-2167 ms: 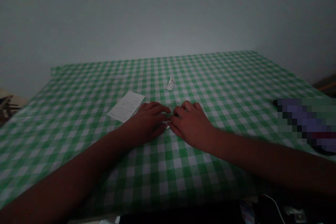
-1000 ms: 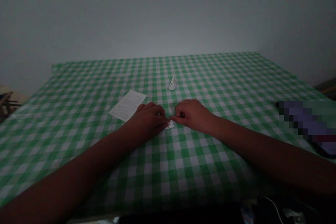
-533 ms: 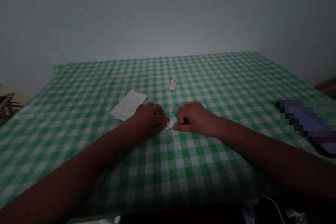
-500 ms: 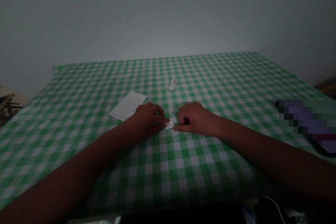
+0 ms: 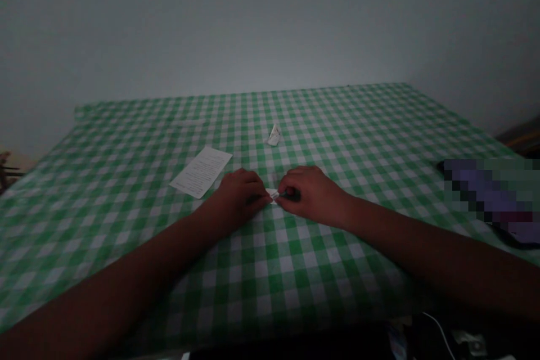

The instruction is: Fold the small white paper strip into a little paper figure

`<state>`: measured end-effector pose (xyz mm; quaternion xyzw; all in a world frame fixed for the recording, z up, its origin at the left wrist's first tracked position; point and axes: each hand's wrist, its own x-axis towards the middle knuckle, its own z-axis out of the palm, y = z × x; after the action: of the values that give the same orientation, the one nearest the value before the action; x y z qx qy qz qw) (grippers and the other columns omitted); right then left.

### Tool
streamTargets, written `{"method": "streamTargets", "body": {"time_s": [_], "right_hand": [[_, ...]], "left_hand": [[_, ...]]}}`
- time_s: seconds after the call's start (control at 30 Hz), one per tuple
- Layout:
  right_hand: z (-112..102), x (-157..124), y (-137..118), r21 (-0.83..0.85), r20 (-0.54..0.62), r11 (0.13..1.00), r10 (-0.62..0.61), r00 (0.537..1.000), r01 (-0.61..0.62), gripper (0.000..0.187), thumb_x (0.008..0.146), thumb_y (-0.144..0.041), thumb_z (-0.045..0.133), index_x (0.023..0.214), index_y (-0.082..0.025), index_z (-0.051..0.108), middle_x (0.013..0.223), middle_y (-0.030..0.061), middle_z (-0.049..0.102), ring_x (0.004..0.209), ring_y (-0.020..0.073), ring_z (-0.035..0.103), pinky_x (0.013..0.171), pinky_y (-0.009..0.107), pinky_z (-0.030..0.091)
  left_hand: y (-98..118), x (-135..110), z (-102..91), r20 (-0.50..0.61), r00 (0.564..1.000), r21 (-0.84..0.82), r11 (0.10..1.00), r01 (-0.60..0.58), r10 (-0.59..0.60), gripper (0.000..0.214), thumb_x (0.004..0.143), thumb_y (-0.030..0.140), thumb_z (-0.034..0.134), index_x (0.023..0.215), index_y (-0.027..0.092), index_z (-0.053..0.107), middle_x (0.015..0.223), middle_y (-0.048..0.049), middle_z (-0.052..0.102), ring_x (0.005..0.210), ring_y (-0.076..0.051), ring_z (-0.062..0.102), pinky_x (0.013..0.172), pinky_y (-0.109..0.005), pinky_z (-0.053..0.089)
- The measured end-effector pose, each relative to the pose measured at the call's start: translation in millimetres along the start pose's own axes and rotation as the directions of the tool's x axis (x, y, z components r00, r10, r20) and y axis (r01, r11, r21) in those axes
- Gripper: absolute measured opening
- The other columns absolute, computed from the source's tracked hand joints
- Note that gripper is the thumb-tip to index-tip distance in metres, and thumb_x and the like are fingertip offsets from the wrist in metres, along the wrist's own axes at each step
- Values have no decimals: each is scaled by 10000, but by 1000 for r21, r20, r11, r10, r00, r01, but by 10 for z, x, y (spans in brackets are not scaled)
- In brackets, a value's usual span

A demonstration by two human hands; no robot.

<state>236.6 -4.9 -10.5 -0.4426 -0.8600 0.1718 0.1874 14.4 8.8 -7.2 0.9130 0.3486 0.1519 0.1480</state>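
Two bare hands meet low over a worktop (image 5: 270, 270) covered with a green-and-white checked cloth, their fingertips almost touching. Between them is a small white piece of paper with dark marks (image 5: 273, 193), resting at the level of the cloth and partly hidden by the fingers. The left hand (image 5: 243, 192) has its fingers curved down and its thumb and fingertips pinching the paper's left side. The right hand (image 5: 311, 194) has its fingers bent inward, with thumb and forefinger pinching the paper's right side. Any fold in the paper is too small to make out. Both bare forearms reach in from the near corners, one on each side.

Just beyond the left hand and to its left, a white rectangular sheet of printed paper (image 5: 201, 171) lies at a slant; its lines of text are too small to read. Straight ahead of the hands, beyond the gap between them, sits a crumpled or folded white paper scrap (image 5: 274, 135). Farther ahead and to the left lies a thin pale strip (image 5: 189, 122), hard to make out.

Well to the right of the right hand is a dark-edged, purplish flat object (image 5: 476, 188), partly blurred into blocks. Past the worktop's far edge rises a plain grey wall (image 5: 270, 22). Below the right forearm, under the near edge, hangs a thin white cord (image 5: 441, 332).
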Motion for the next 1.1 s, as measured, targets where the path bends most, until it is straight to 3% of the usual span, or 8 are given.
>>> {"method": "streamTargets", "body": {"time_s": [0.43,0.7,1.1], "right_hand": [[32,36,6,26,-76,999,45,996,-43,87,815,-274,707,793,-193,684,742,-3,659,721,142,585,680,280,380],[23,67,-3,22,-72,997,71,995,-70,103,850,-265,664,786,-187,685,740,-5,646,711,133,567,668,274,358],[21,59,-22,-64,-24,998,28,999,-30,183,862,-344,668,800,-172,655,769,6,626,748,143,563,704,286,367]], "left_hand": [[-18,15,-38,30,994,-187,977,106,-102,109,880,239,620,921,216,719,940,-42,670,924,-206,609,852,-392,500],[-62,-29,-84,36,999,-134,991,-9,14,168,942,252,550,991,221,708,1026,-42,643,976,-195,592,980,-435,444],[-148,-11,-113,75,996,-217,976,-21,39,179,880,212,599,1035,233,686,1111,-41,610,1086,-200,572,985,-382,471]]}}
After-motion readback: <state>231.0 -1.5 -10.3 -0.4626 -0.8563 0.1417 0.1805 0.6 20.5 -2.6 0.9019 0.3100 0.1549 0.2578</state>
